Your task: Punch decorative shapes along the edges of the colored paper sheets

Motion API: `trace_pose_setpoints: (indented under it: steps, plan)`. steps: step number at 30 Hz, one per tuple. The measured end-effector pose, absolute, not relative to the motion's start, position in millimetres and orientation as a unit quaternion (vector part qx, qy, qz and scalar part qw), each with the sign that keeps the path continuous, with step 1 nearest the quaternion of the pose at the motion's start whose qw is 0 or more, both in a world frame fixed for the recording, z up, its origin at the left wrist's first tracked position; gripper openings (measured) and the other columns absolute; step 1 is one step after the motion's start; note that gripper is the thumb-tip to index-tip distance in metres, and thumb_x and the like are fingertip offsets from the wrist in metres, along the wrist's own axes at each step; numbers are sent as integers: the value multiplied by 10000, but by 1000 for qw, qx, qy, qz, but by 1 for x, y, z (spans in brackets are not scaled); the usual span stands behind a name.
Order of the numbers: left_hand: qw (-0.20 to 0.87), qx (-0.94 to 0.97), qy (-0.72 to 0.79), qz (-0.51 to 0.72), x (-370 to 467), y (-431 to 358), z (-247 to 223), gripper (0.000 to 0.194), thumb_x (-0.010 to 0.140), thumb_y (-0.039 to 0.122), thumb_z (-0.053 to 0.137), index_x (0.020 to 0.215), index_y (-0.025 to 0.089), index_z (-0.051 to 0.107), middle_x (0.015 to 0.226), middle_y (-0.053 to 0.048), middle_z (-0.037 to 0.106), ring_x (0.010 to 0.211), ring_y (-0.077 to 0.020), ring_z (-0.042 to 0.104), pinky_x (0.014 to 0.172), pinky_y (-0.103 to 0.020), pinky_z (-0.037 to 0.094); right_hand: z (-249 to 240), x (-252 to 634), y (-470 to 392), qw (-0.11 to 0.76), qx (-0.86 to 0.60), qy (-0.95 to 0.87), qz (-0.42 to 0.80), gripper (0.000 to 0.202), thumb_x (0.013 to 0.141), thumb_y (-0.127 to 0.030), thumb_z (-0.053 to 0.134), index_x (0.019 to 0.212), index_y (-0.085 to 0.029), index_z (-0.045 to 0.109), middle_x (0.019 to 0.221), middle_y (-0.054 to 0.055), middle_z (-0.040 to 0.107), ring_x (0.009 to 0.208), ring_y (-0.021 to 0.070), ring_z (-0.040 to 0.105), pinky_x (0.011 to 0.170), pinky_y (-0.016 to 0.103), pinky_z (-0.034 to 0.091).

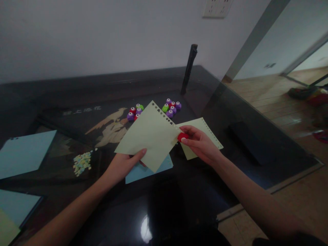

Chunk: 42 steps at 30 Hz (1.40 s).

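Note:
A pale green sheet (151, 133) is raised above the dark table, with a row of small punched shapes along its upper right edge. My left hand (128, 164) grips its lower edge, thumb on top and fingers hidden beneath. At the sheet's right corner, my right hand (198, 141) pinches a red craft punch (182, 137) against the edge. Below the held sheet lies a blue sheet (148, 173). Another pale green sheet (191, 155), with holes along its right edge, lies partly behind my right hand.
Two groups of colourful punches (135, 111) (172, 107) stand behind the sheet. Paper bits (82, 163) are piled at left, near blue sheets (27, 153) (17, 203). A black upright post (189, 68) stands at the back; a dark flat object (247, 141) lies at right.

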<state>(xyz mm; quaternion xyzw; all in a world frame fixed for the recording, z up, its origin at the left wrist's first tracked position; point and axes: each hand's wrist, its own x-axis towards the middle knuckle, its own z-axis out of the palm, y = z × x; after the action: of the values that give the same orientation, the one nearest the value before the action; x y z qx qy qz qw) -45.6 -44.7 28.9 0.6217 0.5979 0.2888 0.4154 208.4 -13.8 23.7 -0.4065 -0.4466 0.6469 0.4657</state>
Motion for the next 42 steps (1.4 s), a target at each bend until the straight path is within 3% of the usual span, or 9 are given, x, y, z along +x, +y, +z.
trace_pose_setpoints:
  steps: [5, 12, 20, 29, 42]
  plan:
    - [409, 628, 599, 283, -47, -45, 28, 344, 811, 417, 517, 1010, 175, 658, 700, -45, 723, 956, -275, 658, 996, -455, 404, 25, 208, -14, 467, -413, -429, 654, 324, 601, -210, 778, 903, -249, 668, 962, 13, 644, 913, 172, 592, 920, 366, 436]
    - [379, 625, 616, 295, -50, -42, 29, 376, 781, 423, 536, 1033, 171, 654, 873, -86, 735, 1085, -290, 603, 1014, -470, 387, 24, 210, -14, 472, -395, -433, 659, 326, 626, -226, 771, 931, -261, 663, 916, 0, 637, 876, 159, 589, 881, 345, 457]
    - [413, 614, 598, 308, -49, -43, 33, 395, 789, 404, 539, 1100, 177, 629, 1012, -86, 717, 1102, -267, 596, 1019, -452, 390, 22, 209, -14, 474, -405, -417, 661, 244, 640, -218, 765, 864, -240, 670, 911, 8, 644, 882, 150, 595, 917, 363, 429]
    - [402, 617, 601, 309, -51, -43, 28, 427, 797, 424, 549, 1143, 182, 606, 1029, -84, 712, 1177, -288, 538, 1072, -484, 313, 23, 208, -14, 475, -409, -415, 659, 257, 621, -224, 775, 841, -236, 643, 915, 2, 627, 873, 151, 588, 904, 349, 440]
    - [421, 617, 589, 308, -49, -43, 29, 390, 802, 393, 541, 1122, 183, 612, 994, -80, 721, 1125, -273, 581, 1040, -471, 364, 24, 209, -15, 462, -408, -423, 665, 285, 605, -195, 773, 851, -235, 633, 897, 2, 619, 837, 146, 585, 870, 335, 443]
